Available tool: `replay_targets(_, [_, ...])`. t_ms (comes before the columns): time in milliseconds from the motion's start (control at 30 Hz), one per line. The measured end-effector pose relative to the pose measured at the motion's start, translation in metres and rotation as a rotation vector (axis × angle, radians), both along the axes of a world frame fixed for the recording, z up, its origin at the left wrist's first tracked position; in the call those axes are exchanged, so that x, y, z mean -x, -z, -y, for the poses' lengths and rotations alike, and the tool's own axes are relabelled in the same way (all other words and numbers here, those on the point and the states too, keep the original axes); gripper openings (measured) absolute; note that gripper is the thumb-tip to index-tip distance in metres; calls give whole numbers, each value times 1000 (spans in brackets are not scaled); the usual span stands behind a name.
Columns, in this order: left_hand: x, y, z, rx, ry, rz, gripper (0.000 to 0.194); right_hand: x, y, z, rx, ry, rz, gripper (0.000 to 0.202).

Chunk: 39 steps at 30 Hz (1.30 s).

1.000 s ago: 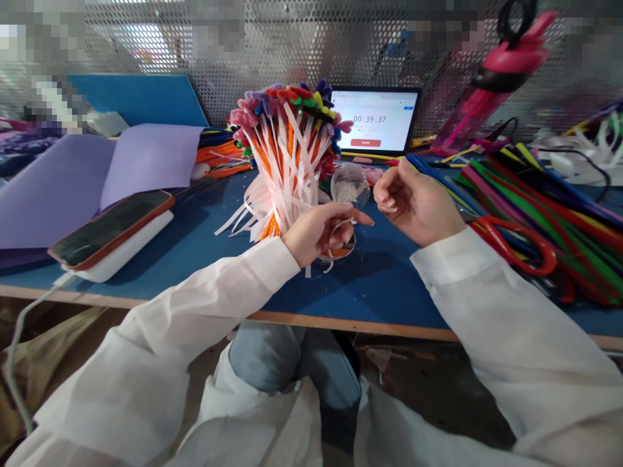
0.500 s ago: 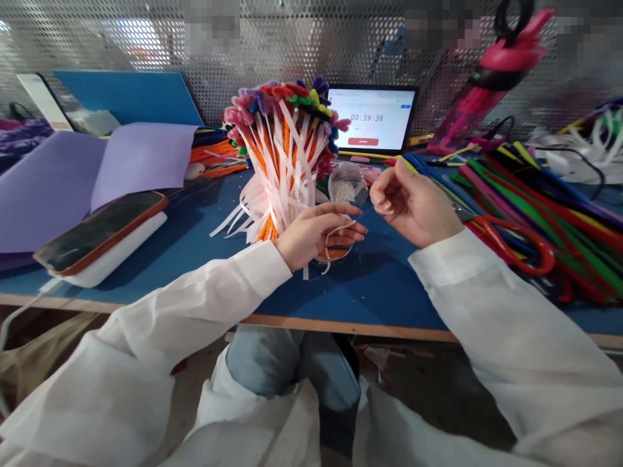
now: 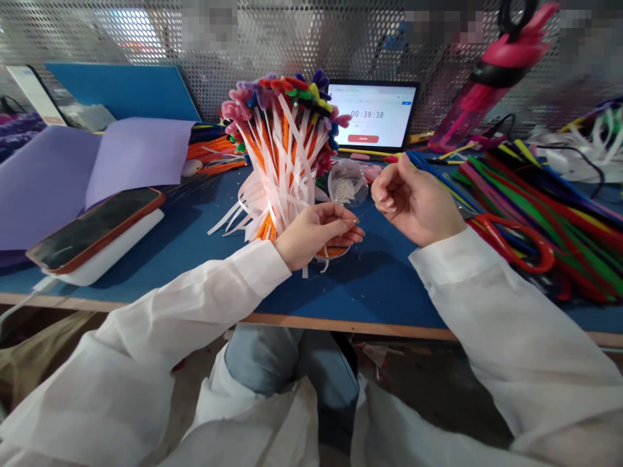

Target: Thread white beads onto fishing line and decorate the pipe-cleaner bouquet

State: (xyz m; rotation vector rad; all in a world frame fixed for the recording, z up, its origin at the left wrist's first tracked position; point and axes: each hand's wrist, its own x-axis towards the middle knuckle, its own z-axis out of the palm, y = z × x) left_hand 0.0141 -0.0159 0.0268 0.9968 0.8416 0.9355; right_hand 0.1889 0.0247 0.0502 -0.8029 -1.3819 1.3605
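Thumb and fingertips of my left hand (image 3: 318, 232) pinch a string of tiny pale beads (image 3: 326, 264), whose tail hangs below the fingers. My right hand (image 3: 419, 204) is closed with curled fingers, to the right of the left one. A faint thin line shows between the two hands; what the right fingers hold is hidden. Just behind them stands a clear round tub (image 3: 363, 174) with small whitish beads (image 3: 344, 190) inside. Beside my left hand rises a bundle of fuzzy pipe-cleaner flowers (image 3: 287, 152) with orange stems and white ribbons. Part of another clear dish shows under the left fingers.
Red-handled scissors (image 3: 545, 259) lie by my right wrist on loose coloured pipe cleaners (image 3: 559, 224). A phone (image 3: 97, 230), purple sheets (image 3: 139, 152) and a blue board (image 3: 126, 94) are at left. A tablet (image 3: 372, 117) and a pink bottle (image 3: 491, 81) stand behind.
My left thumb and fingers have come together in a pinch, and the bead loop across the fingers is now mostly hidden. The right hand has hardly moved.
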Motion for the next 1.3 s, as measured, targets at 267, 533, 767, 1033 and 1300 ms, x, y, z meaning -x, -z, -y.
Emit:
replay_targets(267, [0,0,0,8,-2,-1,10,2,0,1,7,7,18,58])
replay_targets(533, [2,2,0,-5,10,15,9,2,-1,3,-3,-25,-4,56])
replay_targets(767, [1,0,0,-2,17,9,10,3,-1,6,-21,-40,-15,57])
replay_targets(1033, [1,-3,2,21,33,-24,9,4,0,6,-37,-62,3,55])
replay_targets(1300, [1,-2,0,16,54,-32,8,3,1,4,-101,-106,-4,55])
